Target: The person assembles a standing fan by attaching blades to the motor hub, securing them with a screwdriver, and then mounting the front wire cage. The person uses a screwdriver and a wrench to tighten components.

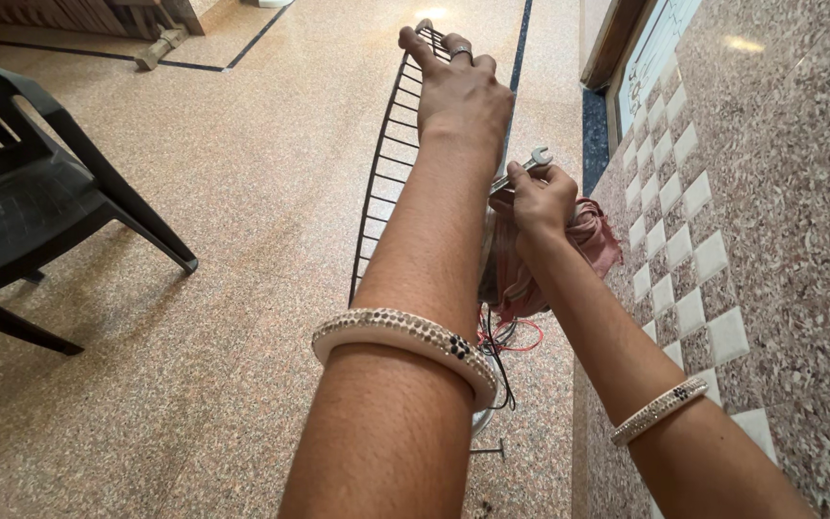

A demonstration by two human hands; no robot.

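The left hand (458, 91) is closed over the far top rim of a dark wire fan guard (386, 163), steadying it upright, while the right hand (540, 197) is clenched round a small open-ended spanner (521, 168) just to the right of the guard, above a motor housing wrapped in pink cloth (554, 259) (red and black wires (506, 341) hang beneath it). This looks like the bolt-turning step on the guard's mount, and the next move seems to call for seating the spanner squarely. A black plastic chair (21, 192) stands well apart at left on the speckled floor (223, 288).
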